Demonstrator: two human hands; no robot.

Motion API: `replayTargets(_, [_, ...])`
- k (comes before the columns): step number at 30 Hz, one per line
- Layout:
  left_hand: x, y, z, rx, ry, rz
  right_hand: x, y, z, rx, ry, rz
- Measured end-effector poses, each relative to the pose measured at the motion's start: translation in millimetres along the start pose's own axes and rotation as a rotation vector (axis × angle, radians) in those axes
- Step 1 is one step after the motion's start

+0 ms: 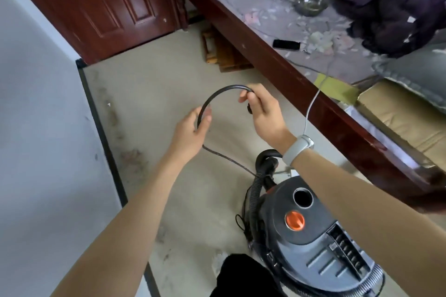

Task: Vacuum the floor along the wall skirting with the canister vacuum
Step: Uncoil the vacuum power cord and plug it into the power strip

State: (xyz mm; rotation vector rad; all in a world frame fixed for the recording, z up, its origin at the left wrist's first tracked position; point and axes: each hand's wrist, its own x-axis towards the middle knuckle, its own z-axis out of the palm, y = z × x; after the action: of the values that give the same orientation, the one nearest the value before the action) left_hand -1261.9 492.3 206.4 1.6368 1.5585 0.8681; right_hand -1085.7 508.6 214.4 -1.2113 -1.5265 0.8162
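Note:
A grey canister vacuum with an orange knob stands on the floor at the lower right, its ribbed hose curling up at its front. A black power cord arches between my hands and trails down to the vacuum. My left hand has its fingers curled round the cord's lower part. My right hand grips the cord near its plug end, above and right of the left. The dark skirting runs along the white wall on the left.
A dark wooden bed frame runs along the right, its top strewn with clothes, a metal bowl and a cardboard box. A white cable hangs off it. A brown door closes the far end. Wooden boards lie under the bed.

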Motion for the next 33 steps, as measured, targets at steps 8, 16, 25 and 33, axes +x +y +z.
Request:
replayTargets(8, [61.1, -31.0, 17.8, -0.228, -0.264, -0.112, 43.9, 66.8, 0.6, -0.291, 0.084, 0.392])
replayTargets(16, [210.3, -23.5, 55.8, -0.253, -0.536, -0.152, 115.2, 121.7, 0.6, -0.322, 0.346, 0.609])
replayTargets(25, [331.5, 11.0, 114.2, -0.252, -0.807, -0.201, 141.1, 147.0, 35.5, 0.063, 0.233, 0.889])
replayTargets(33, [356.4, 35.8, 190.6, -0.155, -1.354, -0.266, 132.9, 162.0, 59.8, -0.134, 0.969, 1.031])
